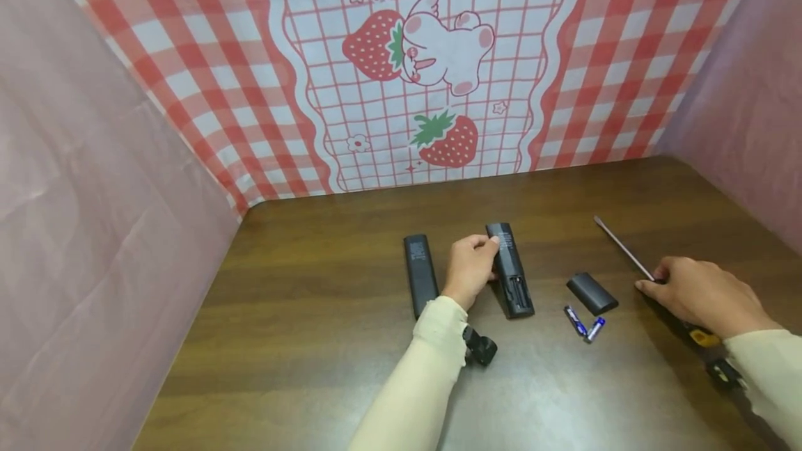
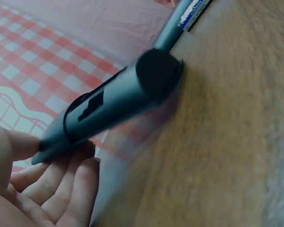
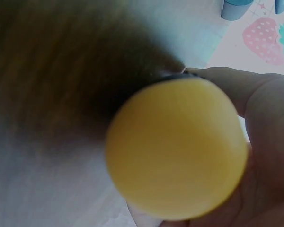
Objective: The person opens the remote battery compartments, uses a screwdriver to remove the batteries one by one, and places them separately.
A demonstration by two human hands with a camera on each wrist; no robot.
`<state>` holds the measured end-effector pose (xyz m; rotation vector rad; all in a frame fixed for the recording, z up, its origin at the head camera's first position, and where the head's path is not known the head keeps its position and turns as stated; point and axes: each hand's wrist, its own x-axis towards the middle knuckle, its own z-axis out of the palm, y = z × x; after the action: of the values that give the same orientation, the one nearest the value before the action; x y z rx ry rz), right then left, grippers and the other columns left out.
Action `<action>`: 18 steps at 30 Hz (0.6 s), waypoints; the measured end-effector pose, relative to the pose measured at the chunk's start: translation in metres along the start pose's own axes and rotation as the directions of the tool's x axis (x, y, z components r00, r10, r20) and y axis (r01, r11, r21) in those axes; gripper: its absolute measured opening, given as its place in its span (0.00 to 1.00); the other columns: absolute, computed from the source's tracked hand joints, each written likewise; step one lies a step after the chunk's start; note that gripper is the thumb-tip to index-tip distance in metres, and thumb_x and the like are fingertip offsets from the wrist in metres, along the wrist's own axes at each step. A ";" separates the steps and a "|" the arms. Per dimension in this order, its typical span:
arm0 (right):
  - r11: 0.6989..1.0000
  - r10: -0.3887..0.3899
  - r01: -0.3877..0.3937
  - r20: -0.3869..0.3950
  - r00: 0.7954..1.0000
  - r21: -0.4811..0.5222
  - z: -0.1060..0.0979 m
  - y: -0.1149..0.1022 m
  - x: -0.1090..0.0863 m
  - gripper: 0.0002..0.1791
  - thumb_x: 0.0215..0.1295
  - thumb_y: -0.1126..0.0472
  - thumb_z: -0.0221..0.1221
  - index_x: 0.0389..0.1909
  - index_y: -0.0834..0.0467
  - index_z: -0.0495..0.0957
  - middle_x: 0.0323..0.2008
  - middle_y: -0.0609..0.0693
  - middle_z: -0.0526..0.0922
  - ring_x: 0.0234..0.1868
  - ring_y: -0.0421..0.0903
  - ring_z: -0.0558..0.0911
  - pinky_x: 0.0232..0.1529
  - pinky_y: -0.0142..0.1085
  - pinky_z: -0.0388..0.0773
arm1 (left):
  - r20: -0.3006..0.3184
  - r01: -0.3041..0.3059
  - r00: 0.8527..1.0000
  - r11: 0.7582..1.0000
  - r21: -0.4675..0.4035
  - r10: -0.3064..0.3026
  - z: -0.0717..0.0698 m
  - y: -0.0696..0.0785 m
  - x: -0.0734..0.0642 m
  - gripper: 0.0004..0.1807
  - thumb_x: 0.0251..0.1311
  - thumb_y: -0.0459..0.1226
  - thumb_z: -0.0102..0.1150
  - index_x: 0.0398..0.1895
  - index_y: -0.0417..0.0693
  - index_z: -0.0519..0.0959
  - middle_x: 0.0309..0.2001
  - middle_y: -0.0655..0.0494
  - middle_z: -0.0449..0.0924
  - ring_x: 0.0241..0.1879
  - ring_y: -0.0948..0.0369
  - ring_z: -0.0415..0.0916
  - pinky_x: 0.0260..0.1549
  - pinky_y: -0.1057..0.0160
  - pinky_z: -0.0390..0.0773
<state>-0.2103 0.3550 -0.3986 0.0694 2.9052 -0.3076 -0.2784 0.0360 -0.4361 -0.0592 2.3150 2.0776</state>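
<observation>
My left hand [image 1: 470, 266] pinches the upper end of a black remote control [image 1: 509, 263], thumb on its back. The remote lies back side up, its battery compartment uncovered at the near end. In the left wrist view the remote [image 2: 116, 99] slopes from my fingers toward the table. My right hand [image 1: 704, 294] grips a screwdriver [image 1: 623, 249] low over the table, its metal shaft pointing away and to the left. The yellow butt of its handle [image 3: 177, 151] fills the middle of the right wrist view.
Between the hands lie a black battery cover [image 1: 592, 293] and two blue-and-silver batteries [image 1: 575, 321]. A second black remote [image 1: 420, 270] rests back side up left of my left hand. A checked strawberry cloth [image 1: 207, 75] hangs behind the wooden table [image 1: 301, 339]; pink cloth [image 1: 94, 193] walls the sides.
</observation>
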 end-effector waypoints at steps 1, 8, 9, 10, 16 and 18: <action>1.000 0.001 -0.001 0.001 1.000 0.000 0.001 0.001 0.000 0.35 0.66 0.35 0.59 0.45 0.67 0.78 0.35 0.64 0.82 0.32 0.60 0.79 0.27 0.63 0.73 | 0.021 0.016 1.000 1.000 0.004 -0.016 0.001 -0.001 -0.001 0.13 0.67 0.41 0.63 0.46 0.42 0.85 0.31 0.59 0.84 0.20 0.59 0.77 0.23 0.63 0.80; 1.000 -0.005 0.005 -0.027 1.000 0.014 0.004 0.001 -0.002 0.34 0.67 0.36 0.59 0.45 0.68 0.77 0.36 0.66 0.81 0.33 0.62 0.78 0.28 0.65 0.72 | 0.096 0.031 0.995 0.997 0.071 -0.038 0.002 0.001 -0.003 0.24 0.62 0.36 0.68 0.60 0.37 0.78 0.32 0.55 0.84 0.24 0.61 0.80 0.26 0.63 0.83; 1.000 -0.008 0.009 -0.028 1.000 0.016 0.003 0.001 -0.002 0.34 0.67 0.37 0.59 0.46 0.68 0.77 0.36 0.66 0.81 0.33 0.62 0.78 0.28 0.65 0.72 | 0.103 0.028 0.994 0.995 0.091 -0.037 0.002 0.001 -0.003 0.26 0.62 0.35 0.68 0.62 0.36 0.77 0.32 0.56 0.83 0.24 0.61 0.80 0.26 0.64 0.83; 1.000 -0.009 0.010 -0.031 0.999 0.016 0.003 0.001 -0.003 0.33 0.67 0.37 0.60 0.46 0.68 0.77 0.36 0.66 0.81 0.33 0.61 0.78 0.28 0.65 0.72 | 0.109 0.023 0.993 0.994 0.109 -0.035 0.001 0.002 -0.004 0.28 0.61 0.34 0.69 0.64 0.36 0.75 0.31 0.56 0.83 0.25 0.61 0.80 0.26 0.64 0.83; 1.000 -0.011 0.012 -0.032 0.999 0.014 0.002 0.000 -0.004 0.33 0.67 0.36 0.59 0.45 0.67 0.78 0.36 0.66 0.81 0.33 0.62 0.78 0.27 0.67 0.72 | 0.120 -0.018 0.993 0.975 0.219 -0.009 0.000 0.003 -0.004 0.27 0.58 0.32 0.72 0.61 0.37 0.78 0.35 0.55 0.81 0.28 0.64 0.81 0.27 0.67 0.82; 1.000 -0.010 0.010 -0.038 0.999 0.010 0.002 0.001 -0.004 0.33 0.66 0.35 0.59 0.45 0.65 0.78 0.36 0.67 0.81 0.33 0.64 0.78 0.26 0.66 0.72 | 0.109 -0.041 0.994 0.961 0.275 0.011 0.000 0.003 -0.005 0.24 0.57 0.33 0.73 0.57 0.38 0.81 0.37 0.55 0.82 0.31 0.65 0.80 0.30 0.68 0.82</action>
<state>-0.2055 0.3556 -0.3997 0.0636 2.9429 -0.3267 -0.2740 0.0362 -0.4326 0.0868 2.5247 1.6992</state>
